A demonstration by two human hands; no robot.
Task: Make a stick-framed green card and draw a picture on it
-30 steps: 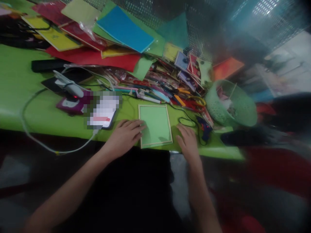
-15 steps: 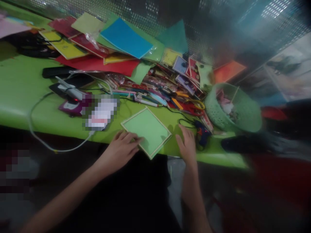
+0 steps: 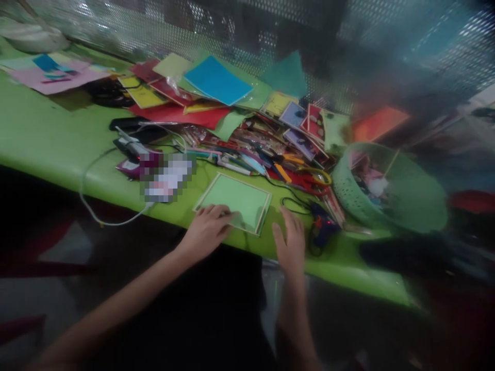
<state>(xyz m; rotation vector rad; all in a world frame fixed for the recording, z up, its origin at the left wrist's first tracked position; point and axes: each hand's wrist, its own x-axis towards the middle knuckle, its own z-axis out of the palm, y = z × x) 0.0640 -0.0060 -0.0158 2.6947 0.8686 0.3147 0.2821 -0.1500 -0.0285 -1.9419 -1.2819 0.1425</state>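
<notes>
A light green card with a pale border lies flat near the front edge of the green table. My left hand rests on the card's near left corner, fingers stretched over it. My right hand lies flat on the table just right of the card, fingers spread, holding nothing. A blue glue gun with a black cord sits right beside my right hand.
Behind the card lies a heap of pens and scissors, small cards and coloured paper sheets. A green perforated basket stands at the right. A phone with a white cable and a purple device lie left.
My left hand has turned the card on the table, from upright to diamond-wise to lying wide. The view has swung left and up. My right hand stayed flat beside the card.
</notes>
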